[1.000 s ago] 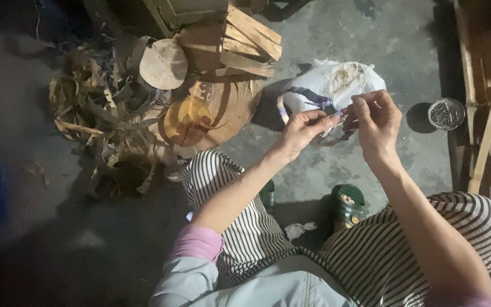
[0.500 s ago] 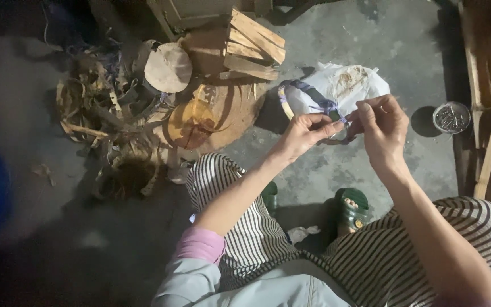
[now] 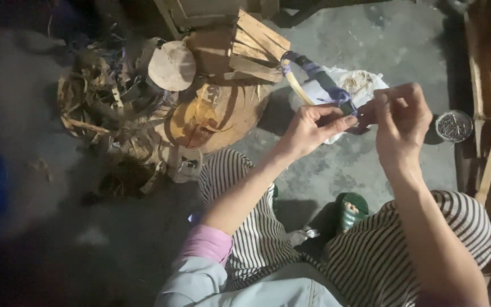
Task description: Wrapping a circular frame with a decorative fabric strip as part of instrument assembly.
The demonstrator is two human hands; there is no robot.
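1 curved strip (image 3: 299,85), purple-wrapped | between 2 hands | left hand (image 3: 312,129), right hand (image 3: 400,122) both pinching purple binding (image 3: 342,98)

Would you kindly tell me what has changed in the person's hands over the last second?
The curved strip with its purple binding has swung up and left, and now arcs from the hands toward the stacked wood pieces. The left hand and right hand kept their pinch on the purple cord. The white bag, the small tin and the wood block lie as before.
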